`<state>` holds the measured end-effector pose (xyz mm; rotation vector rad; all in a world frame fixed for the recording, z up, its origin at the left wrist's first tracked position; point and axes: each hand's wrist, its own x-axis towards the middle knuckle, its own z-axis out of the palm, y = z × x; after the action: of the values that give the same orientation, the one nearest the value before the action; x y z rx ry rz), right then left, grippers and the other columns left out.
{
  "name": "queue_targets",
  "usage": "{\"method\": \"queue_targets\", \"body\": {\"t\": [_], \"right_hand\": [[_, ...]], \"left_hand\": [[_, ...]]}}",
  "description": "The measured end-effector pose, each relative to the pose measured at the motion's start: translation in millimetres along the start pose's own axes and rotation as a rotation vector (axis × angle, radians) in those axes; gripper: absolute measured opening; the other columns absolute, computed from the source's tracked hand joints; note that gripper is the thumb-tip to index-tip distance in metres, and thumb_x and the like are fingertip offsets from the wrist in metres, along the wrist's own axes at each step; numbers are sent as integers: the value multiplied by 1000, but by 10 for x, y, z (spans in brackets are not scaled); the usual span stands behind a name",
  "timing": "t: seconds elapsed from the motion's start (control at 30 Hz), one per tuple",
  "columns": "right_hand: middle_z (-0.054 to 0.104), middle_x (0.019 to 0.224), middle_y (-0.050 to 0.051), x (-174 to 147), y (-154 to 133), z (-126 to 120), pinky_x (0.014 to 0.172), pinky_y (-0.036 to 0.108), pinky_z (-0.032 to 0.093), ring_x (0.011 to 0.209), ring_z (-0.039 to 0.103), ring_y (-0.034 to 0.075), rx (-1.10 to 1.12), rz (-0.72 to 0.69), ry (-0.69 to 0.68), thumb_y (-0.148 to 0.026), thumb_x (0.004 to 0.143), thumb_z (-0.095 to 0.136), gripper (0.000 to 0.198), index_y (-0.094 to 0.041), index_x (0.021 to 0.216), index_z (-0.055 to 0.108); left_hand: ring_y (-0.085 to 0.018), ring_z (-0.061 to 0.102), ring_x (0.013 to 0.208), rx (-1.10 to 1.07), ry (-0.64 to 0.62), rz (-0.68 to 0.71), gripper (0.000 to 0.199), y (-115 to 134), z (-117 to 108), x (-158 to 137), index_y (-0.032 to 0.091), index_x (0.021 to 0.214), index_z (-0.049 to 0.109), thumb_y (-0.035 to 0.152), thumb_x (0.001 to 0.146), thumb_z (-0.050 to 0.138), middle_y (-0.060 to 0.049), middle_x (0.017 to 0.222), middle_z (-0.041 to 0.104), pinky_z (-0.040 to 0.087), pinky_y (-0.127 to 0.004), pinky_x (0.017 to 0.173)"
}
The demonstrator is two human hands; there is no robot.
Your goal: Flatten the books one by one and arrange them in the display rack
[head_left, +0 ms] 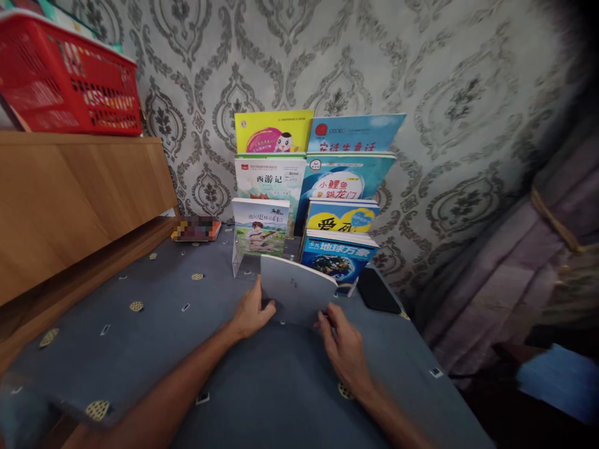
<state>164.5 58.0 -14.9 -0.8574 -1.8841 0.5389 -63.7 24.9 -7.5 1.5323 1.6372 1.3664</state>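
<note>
A thin book (297,290) with a plain grey face towards me stands upright, slightly bowed, in front of a clear tiered book stand (238,262). My left hand (253,312) grips its left edge, thumb on the near face. At its lower right edge, my right hand (342,337) holds it with the fingers curled in. Behind it, the stand bears two columns of books: a guitar-player cover (260,231), a white book (271,178) and a yellow book (274,132) on the left; a blue globe book (337,259), a yellow-and-blue book (342,216) and two blue ones on the right.
A black flat phone or tablet (378,290) lies right of the stand on the dark patterned tablecloth (163,337). Towards the back left lies an orange-edged book (195,229), its cover blurred. A red basket (70,81) sits on a wooden cabinet (84,206). A curtain (496,249) hangs at right.
</note>
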Motion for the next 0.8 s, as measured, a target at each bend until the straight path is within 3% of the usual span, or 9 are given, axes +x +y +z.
{"method": "queue_targets", "body": {"t": [0.27,0.47,0.57,0.67,0.8], "right_hand": [[64,75,3,160,-74,254,71,31,55,69,65,21,92,-15,-79,-34,97,43,19,-25,98,59],[72,96,10,303,-176,541,83,37,56,88,70,24,141,-151,-132,-28,99,39,26,-25,105,64],[72,111,12,412,-251,646,94,40,54,104,69,25,145,-215,-85,-25,101,37,33,-23,120,64],[70,120,13,528,-291,731,101,42,52,116,65,24,147,-310,-14,-22,103,34,38,-22,127,62],[67,128,12,665,-268,824,106,45,50,124,61,23,141,-457,106,-18,102,39,36,-24,128,64]], "left_hand": [[-17,41,58,143,73,74,47,-39,-248,165,18,119,56,19,73,64,6,59,44,30,-28,63],[-15,45,60,98,249,47,32,-112,-485,240,20,102,58,19,71,64,4,68,53,29,-26,61],[-16,55,71,6,315,104,35,-66,-560,249,21,108,57,23,74,65,-1,85,63,35,-25,64],[-19,61,88,-64,353,237,30,-19,-601,257,21,107,57,29,79,64,-5,100,66,44,-27,77],[-23,61,96,-134,466,356,31,-20,-620,300,22,102,61,39,77,67,-6,101,66,48,-33,87]]}}
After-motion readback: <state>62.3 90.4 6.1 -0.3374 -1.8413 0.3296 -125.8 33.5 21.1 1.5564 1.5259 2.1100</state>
